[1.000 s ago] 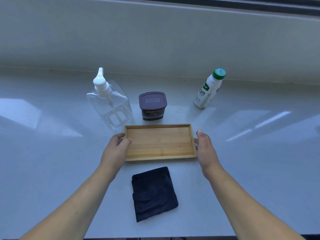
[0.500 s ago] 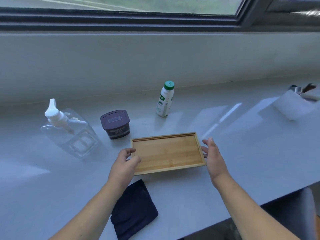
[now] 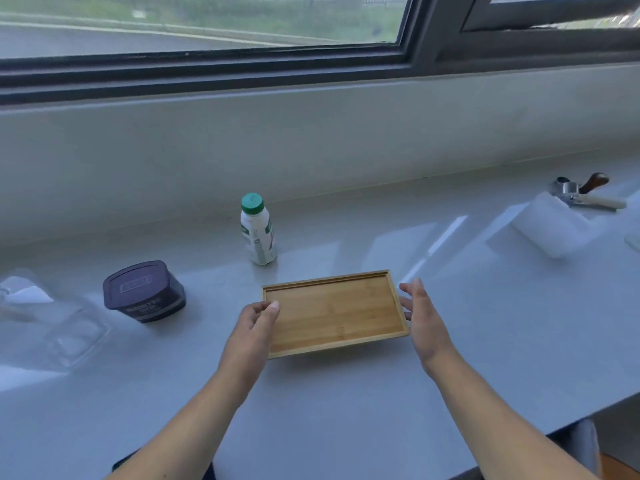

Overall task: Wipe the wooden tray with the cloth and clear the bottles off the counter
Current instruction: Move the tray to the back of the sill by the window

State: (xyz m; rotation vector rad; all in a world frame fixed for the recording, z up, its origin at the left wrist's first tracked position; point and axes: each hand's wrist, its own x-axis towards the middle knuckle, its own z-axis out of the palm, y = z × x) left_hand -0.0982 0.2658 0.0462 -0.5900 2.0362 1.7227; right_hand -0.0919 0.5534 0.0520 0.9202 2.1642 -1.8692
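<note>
Shifting wooden tray (image 3: 336, 313) rightward: left hand (image 3: 251, 330) grips it, open right hand (image 3: 424, 320) presses

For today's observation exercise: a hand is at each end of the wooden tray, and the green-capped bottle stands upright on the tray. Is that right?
No: the head view shows the green-capped bottle upright on the counter behind the wooden tray.

The clear pump bottle (image 3: 24, 299) is blurred and edge-cropped; the left forearm (image 3: 180, 427) hides most of the cloth (image 3: 209, 472)

A shallow rectangular light wooden tray (image 3: 334, 313) lies centre; a white green-capped bottle (image 3: 258, 233) stands upright behind it; a blurred clear plastic bottle (image 3: 74, 337) sits far left.
</note>
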